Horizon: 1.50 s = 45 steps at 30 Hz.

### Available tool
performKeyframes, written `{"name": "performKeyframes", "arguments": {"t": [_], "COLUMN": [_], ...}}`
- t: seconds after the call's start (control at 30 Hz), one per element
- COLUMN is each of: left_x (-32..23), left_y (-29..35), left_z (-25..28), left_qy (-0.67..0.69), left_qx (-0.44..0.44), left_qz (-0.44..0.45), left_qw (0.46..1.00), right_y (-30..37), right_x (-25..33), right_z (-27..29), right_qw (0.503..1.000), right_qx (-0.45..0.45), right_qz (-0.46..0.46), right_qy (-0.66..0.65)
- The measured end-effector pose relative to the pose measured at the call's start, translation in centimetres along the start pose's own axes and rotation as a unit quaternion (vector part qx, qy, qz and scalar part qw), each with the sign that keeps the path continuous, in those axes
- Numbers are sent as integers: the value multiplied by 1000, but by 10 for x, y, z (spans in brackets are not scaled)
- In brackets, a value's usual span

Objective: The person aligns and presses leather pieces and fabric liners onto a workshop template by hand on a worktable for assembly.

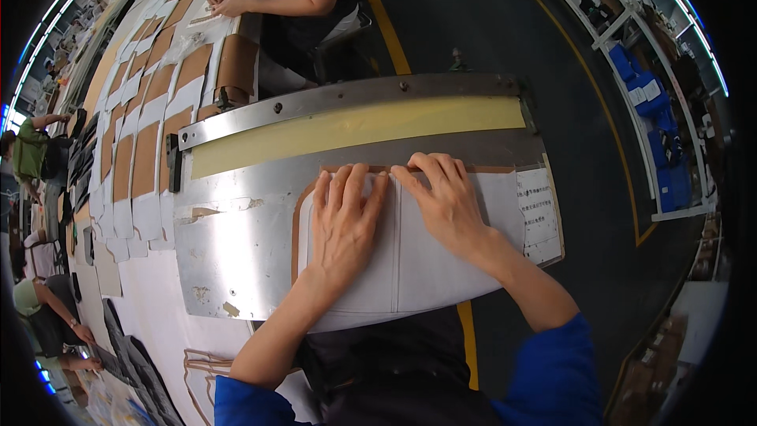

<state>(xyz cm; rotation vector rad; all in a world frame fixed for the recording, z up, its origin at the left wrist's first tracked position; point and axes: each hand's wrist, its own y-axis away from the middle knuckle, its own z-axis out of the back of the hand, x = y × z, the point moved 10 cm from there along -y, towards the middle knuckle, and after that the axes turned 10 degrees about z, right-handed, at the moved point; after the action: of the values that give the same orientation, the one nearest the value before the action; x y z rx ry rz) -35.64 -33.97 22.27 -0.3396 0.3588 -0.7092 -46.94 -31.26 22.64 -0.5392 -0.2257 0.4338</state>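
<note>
A white panel of sheet material (441,260) with brown edging and stitched lines lies over a metal plate (229,244), its near end hanging past the plate's front edge. My left hand (345,221) rests on the panel's left half, fingers stretched toward the far brown edge (481,168). Beside it, my right hand (445,201) has bent fingers and the thumb set apart, fingertips at that same edge. Both hands press from above; what lies under the fingertips is hidden. A yellow strip (355,136) runs behind them along a bolted metal bar (339,97).
A paper label with handwriting (540,213) sits at the plate's right end. Left stands a long table with rows of brown and white pieces (146,150). A co-worker (311,0) works beyond the bar. Shelving with blue bins (658,110) lines the right side.
</note>
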Motion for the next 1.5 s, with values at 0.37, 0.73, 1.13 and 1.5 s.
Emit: {"name": "performKeyframes", "arguments": {"t": [0.37, 0.73, 1.13, 1.5], "left_x": [-1, -2, 57, 64], "left_y": [-6, -3, 173, 367], "left_z": [2, 4, 107, -115], "left_qy": [34, 68, 283, 638], "left_qx": [31, 14, -250, -78], "left_qz": [-11, -8, 346, 584], "left_qw": [999, 998, 859, 496], "right_y": [-7, 0, -1, -61], "right_x": [5, 2, -21, 39], "right_z": [-1, 0, 8, 75], "right_qw": [999, 1000, 993, 971], "right_qx": [2, -2, -5, 129], "right_qz": [-13, -27, -98, -14], "right_qy": [41, -14, -66, -202]}}
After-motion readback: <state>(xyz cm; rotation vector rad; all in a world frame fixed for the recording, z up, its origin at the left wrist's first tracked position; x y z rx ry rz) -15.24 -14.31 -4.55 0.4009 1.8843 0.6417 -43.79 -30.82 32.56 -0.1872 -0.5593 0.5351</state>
